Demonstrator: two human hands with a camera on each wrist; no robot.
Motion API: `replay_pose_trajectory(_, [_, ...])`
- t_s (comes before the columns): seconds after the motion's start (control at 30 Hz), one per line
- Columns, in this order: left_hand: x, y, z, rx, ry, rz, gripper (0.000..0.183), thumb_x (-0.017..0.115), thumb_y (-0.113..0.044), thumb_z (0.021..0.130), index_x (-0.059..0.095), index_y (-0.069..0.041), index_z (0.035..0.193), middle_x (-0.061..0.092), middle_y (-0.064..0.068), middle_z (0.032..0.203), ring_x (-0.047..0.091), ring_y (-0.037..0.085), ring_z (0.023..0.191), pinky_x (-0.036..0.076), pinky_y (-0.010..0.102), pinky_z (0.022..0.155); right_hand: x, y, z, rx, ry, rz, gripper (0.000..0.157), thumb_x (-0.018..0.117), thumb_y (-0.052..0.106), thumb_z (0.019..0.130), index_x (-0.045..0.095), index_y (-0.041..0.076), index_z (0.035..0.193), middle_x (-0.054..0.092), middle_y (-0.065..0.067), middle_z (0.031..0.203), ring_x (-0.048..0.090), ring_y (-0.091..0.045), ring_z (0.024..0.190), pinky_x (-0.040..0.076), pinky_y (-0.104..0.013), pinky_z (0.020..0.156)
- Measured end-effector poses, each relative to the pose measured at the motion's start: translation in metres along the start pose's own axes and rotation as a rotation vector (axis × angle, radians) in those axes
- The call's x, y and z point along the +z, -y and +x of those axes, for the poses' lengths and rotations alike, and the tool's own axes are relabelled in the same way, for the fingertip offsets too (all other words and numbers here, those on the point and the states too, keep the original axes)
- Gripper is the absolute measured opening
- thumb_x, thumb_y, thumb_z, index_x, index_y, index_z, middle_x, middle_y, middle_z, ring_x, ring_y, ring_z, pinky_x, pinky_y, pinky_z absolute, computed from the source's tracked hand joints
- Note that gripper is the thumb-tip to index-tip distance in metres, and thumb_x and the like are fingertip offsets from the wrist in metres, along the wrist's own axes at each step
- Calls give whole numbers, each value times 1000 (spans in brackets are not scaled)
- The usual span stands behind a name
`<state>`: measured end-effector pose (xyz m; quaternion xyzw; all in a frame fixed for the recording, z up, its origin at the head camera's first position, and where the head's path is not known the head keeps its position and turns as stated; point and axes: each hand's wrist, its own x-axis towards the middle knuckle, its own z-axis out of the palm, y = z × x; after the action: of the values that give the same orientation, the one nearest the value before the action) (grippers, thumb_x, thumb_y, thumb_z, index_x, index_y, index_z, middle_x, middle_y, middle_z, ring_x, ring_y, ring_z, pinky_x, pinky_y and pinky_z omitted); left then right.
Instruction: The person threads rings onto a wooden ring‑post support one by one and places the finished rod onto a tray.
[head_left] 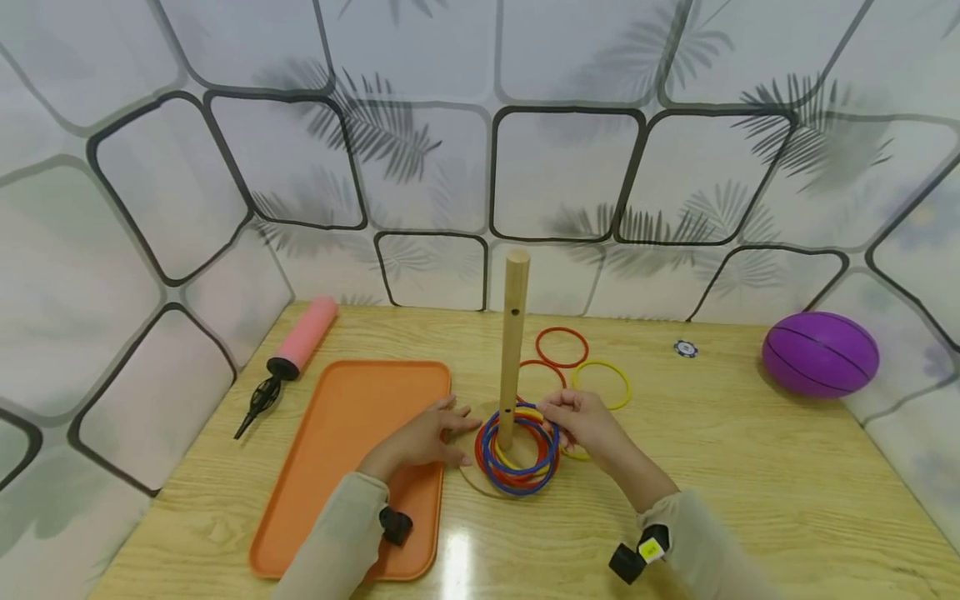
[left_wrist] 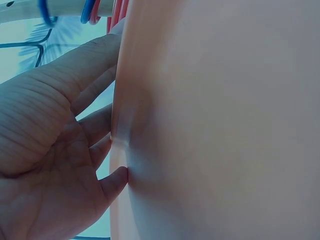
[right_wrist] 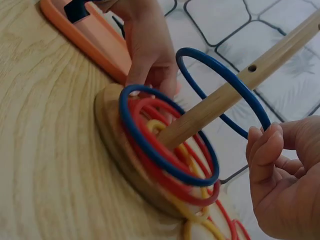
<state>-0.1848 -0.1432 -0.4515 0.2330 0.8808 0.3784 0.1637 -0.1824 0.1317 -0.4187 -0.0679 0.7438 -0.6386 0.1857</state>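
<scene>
A wooden post (head_left: 515, 333) stands upright on a round wooden base (right_wrist: 106, 117). Blue, red and yellow rings lie piled around its foot, with a blue ring (right_wrist: 131, 132) on top of that pile. My right hand (head_left: 587, 421) pinches another blue ring (right_wrist: 220, 70) between thumb and fingers; in the right wrist view this ring circles the post, tilted, above the pile. My left hand (head_left: 423, 437) has its fingers spread beside the base, over the right edge of an orange tray (head_left: 375, 417). Part of the base is hidden under the rings.
Behind the post lie a red ring (head_left: 562, 329) and a yellow ring (head_left: 600, 362), with more rings partly hidden. A pink hand pump (head_left: 309, 333) lies beyond the tray at left. A poker chip (head_left: 686, 349) and a purple ball (head_left: 820, 354) are at back right.
</scene>
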Motion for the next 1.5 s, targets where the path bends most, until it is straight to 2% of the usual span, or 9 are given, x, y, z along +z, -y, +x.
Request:
replay_pose_trajectory(0.27, [-2, -3, 0, 4, 8, -5, 56, 78, -17, 78, 59, -10, 131, 41, 14, 145, 7, 34, 144, 14, 54, 112, -1, -19, -2, 40, -53, 6, 25, 59, 22, 95, 60, -2, 99, 61, -3, 74, 45, -8, 47, 40, -19, 42])
replay_pose_trajectory(0.47, [-3, -5, 0, 3, 15, -8, 58, 78, -18, 78, 58, -10, 131, 41, 13, 145, 6, 33, 144, 13, 55, 112, -4, -29, -6, 2, -41, 29, 26, 59, 22, 95, 58, -3, 95, 60, -1, 73, 45, -5, 47, 40, -18, 42])
replay_pose_trajectory(0.7, [-3, -5, 1, 2, 14, -4, 56, 78, -17, 78, 59, -11, 131, 41, 13, 145, 6, 34, 144, 14, 54, 112, -14, -38, -11, 7, -91, 38, 27, 61, 23, 94, 59, -4, 98, 55, -2, 66, 46, -7, 49, 41, -19, 43])
replay_pose_trajectory(0.93, [-3, -5, -1, 8, 16, 9, 55, 77, -16, 79, 59, -10, 131, 42, 15, 144, 7, 35, 144, 14, 55, 112, -33, -46, -17, 27, -118, 62, 34, 60, 24, 95, 58, -9, 104, 60, -5, 72, 46, -6, 49, 41, -18, 43])
replay_pose_trajectory(1.17, [-3, -7, -2, -3, 19, -12, 57, 77, -16, 78, 58, -9, 132, 41, 14, 144, 6, 34, 144, 15, 55, 112, -54, -47, -26, 50, -175, 63, 35, 61, 24, 94, 57, -8, 108, 64, -4, 77, 47, -6, 51, 42, -19, 46])
replay_pose_trajectory(1.37, [-2, -8, -2, -20, 26, -21, 60, 77, -17, 78, 56, -9, 134, 40, 14, 146, 5, 33, 144, 14, 55, 112, -73, -49, -27, 28, -151, 67, 35, 61, 22, 94, 55, -8, 110, 62, -2, 78, 49, -7, 54, 44, -20, 48])
replay_pose_trajectory(1.5, [-1, -7, -1, -14, 25, -14, 60, 77, -17, 78, 56, -9, 133, 40, 14, 145, 6, 33, 144, 15, 55, 112, -90, -52, -25, 6, -129, 16, 36, 61, 17, 94, 53, -11, 116, 61, -1, 80, 51, -8, 58, 45, -22, 50])
